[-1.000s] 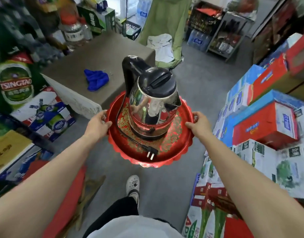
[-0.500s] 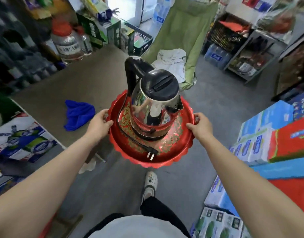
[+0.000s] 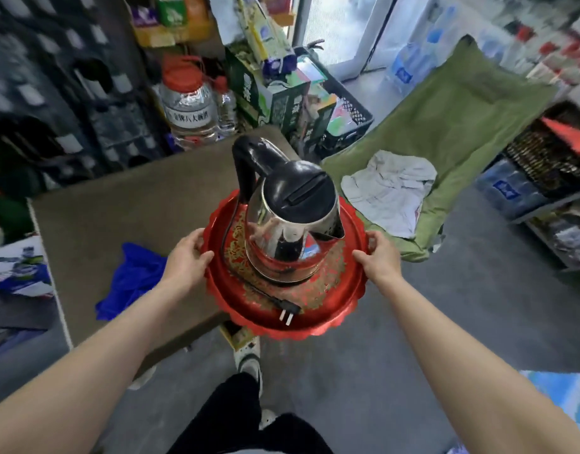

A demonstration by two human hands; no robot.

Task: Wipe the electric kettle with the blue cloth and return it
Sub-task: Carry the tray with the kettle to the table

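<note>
A: Item 1, kettle?
B: Steel kettle (image 3: 292,231), black lid & handle, upright on red tray (image 3: 351,290), spout to the right. Cord (image 3: 262,291) runs down tray's left side, plug (image 3: 287,311) lies at the near rim
A: Hands?
B: L hand (image 3: 187,257) grips tray's left rim, thumb on top, other fingers under, mostly hidden. R hand (image 3: 378,253) grips the right rim, same way
A: Item 2?
B: Crumpled blue cloth (image 3: 131,280) on brown table (image 3: 118,211), near edge, just left of L hand
A: Tray on the table?
B: Overlaps table's corner in view; resting or not, can't tell
A: Misc?
B: Clear bottle (image 3: 190,103) w/ red cap at table's far side; white rag (image 3: 390,191) on green chair (image 3: 462,119), right of kettle
</note>
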